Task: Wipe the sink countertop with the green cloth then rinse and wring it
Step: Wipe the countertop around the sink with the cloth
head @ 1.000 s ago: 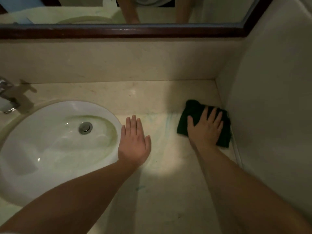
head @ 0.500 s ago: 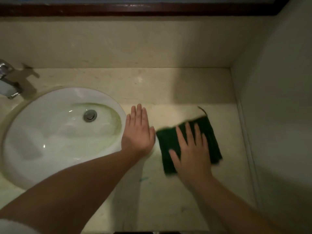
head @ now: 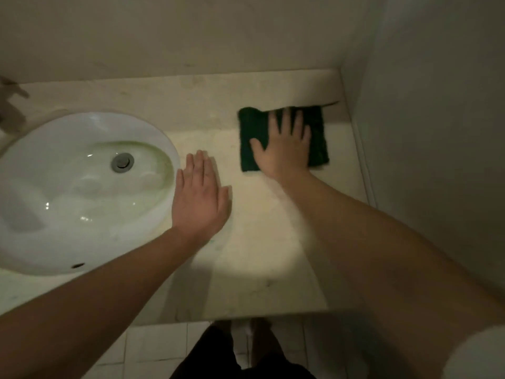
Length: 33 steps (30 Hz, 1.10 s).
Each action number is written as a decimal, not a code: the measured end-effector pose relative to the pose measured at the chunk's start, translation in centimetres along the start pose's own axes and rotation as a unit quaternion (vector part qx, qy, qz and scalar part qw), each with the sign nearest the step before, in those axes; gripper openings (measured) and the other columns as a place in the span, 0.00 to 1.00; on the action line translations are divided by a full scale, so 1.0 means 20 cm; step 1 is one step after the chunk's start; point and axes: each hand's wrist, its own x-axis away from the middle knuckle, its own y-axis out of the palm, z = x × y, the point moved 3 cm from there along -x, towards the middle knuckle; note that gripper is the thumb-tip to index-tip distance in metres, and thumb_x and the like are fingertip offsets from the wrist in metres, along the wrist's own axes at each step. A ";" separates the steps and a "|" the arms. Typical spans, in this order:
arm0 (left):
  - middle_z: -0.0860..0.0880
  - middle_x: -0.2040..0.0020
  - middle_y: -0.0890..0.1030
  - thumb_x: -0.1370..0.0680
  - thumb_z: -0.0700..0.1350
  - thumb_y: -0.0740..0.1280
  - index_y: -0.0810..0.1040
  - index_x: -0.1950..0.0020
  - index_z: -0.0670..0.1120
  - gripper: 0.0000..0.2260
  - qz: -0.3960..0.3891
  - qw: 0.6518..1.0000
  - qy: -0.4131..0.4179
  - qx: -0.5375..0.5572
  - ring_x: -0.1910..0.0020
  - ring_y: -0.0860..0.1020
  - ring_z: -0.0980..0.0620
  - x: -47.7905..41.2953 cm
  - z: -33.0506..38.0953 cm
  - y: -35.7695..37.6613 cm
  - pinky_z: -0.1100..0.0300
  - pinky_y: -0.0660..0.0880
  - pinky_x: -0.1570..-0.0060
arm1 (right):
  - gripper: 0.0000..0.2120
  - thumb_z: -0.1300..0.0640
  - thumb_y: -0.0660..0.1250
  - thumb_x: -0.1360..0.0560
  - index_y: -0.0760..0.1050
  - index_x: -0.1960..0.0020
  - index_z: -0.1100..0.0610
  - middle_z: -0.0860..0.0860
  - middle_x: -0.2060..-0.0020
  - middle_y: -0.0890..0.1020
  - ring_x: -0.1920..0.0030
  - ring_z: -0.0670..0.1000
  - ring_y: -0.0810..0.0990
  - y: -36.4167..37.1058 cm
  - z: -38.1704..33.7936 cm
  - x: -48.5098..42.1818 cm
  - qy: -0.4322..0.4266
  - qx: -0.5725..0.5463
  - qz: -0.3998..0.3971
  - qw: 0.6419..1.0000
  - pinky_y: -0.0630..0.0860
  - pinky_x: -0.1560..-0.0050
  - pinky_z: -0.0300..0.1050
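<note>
The dark green cloth [head: 252,138] lies flat on the beige countertop [head: 267,242], to the right of the basin and toward the back. My right hand [head: 284,151] presses down on it with fingers spread and straight; the fingertips are blurred. My left hand [head: 200,198] rests flat on the countertop, fingers together, right beside the rim of the white oval sink [head: 41,242]. The sink's metal drain [head: 122,162] shows in the bowl, with a greenish film of water around it.
A wall [head: 437,132] closes off the counter on the right, and a backsplash [head: 191,36] runs along the back. The tap [head: 9,105] is barely visible at the far left edge. Below the counter's front edge I see tiled floor [head: 153,348] and my legs.
My right hand has slid the cloth away from my left hand, toward the back right of the counter. The view has tilted down. My left hand stays by the sink rim.
</note>
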 end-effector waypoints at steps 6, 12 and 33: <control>0.41 0.20 0.44 0.20 0.56 0.45 0.44 0.21 0.40 0.32 -0.040 0.999 -0.002 -0.031 0.21 0.41 0.44 0.27 0.00 0.11 0.44 0.46 0.24 | 0.37 0.34 0.50 0.24 0.51 0.21 0.50 0.55 0.21 0.52 0.22 0.61 0.47 0.08 0.18 0.98 -0.110 -0.017 -0.037 0.993 0.49 0.24 0.62; 0.39 0.20 0.46 0.21 0.55 0.46 0.45 0.22 0.38 0.32 -0.032 0.999 0.013 -0.025 0.21 0.43 0.42 0.26 -0.01 0.12 0.44 0.47 0.24 | 0.37 0.33 0.46 0.23 0.45 0.20 0.50 0.55 0.21 0.45 0.22 0.58 0.43 0.06 0.54 0.94 0.058 -0.013 -0.010 0.998 0.47 0.23 0.59; 0.38 0.21 0.47 0.20 0.53 0.47 0.46 0.22 0.38 0.31 -0.014 0.997 0.055 -0.045 0.22 0.45 0.40 0.28 -0.06 0.12 0.45 0.47 0.24 | 0.36 0.37 0.53 0.25 0.56 0.22 0.56 0.59 0.23 0.58 0.23 0.61 0.55 0.23 -0.02 1.37 -0.030 0.013 0.020 0.999 0.55 0.25 0.58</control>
